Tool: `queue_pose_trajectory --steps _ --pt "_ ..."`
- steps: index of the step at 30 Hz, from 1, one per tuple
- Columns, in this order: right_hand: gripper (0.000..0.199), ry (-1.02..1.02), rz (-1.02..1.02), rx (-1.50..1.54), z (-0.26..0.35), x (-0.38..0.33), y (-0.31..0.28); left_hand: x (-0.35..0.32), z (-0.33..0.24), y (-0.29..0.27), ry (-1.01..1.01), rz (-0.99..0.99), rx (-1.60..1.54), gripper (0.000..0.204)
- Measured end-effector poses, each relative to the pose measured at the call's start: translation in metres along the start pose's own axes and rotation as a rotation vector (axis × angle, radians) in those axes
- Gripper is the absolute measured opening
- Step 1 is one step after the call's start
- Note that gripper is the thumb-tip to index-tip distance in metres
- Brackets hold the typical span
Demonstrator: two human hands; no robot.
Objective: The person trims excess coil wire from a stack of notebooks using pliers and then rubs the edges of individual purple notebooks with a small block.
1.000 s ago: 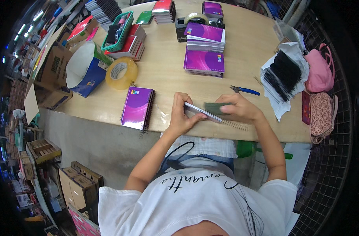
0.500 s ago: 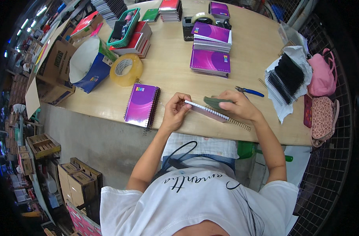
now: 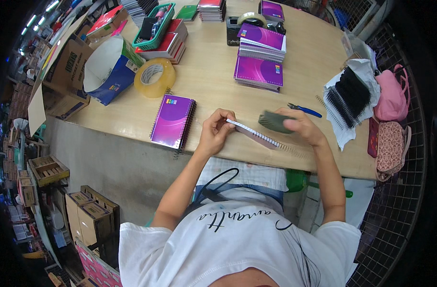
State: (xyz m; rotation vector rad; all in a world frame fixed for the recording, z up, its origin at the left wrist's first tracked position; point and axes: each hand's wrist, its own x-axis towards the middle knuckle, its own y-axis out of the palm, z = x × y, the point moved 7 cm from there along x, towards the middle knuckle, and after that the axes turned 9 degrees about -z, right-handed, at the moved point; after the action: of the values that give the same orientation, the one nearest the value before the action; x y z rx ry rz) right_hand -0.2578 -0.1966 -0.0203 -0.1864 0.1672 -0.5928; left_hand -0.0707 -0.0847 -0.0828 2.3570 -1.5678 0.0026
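My left hand (image 3: 217,130) pinches one end of a small notebook (image 3: 259,137), its punched edge turned up. A metal spiral coil (image 3: 292,151) runs through the holes at the right part of that edge and sticks out past it, blurred. Between the fingers and thumb of my right hand (image 3: 304,126) is a flat dark green pad (image 3: 274,122), held just above the coil and apart from it. Left of my hands lies a stack of purple notebooks (image 3: 173,119) with coils showing at the edges.
Blue-handled pliers (image 3: 307,110) lie right of my hands, before black coils (image 3: 352,91) on white paper. Purple notebooks (image 3: 259,71) and a tape dispenser (image 3: 233,31) stand farther back. At left are a large tape roll (image 3: 154,78), a blue box (image 3: 108,79) and a green basket (image 3: 156,31).
My right hand has lifted the green pad up and to the right, away from the notebook's edge. The protruding coil has become blurred. My left hand keeps its pinch on the notebook.
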Motion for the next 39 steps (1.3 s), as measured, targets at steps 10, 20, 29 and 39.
queue_pose_trajectory --steps 10,20,29,39 --pt "0.049 -0.015 0.046 -0.070 -0.012 -0.003 0.019 0.000 -0.005 0.005 0.064 -0.013 0.030 0.012" --pt "0.039 -0.072 0.011 0.262 -0.006 0.002 0.016 0.002 0.001 0.006 0.037 0.030 -0.046 0.017" --pt "0.051 -0.124 0.011 -0.380 0.001 0.019 0.026 0.002 0.007 0.004 -0.071 -0.001 -0.148 0.039" --pt "0.041 -0.155 0.004 -0.144 0.001 0.029 0.025 0.007 0.007 0.004 -0.124 -0.036 -0.200 0.049"
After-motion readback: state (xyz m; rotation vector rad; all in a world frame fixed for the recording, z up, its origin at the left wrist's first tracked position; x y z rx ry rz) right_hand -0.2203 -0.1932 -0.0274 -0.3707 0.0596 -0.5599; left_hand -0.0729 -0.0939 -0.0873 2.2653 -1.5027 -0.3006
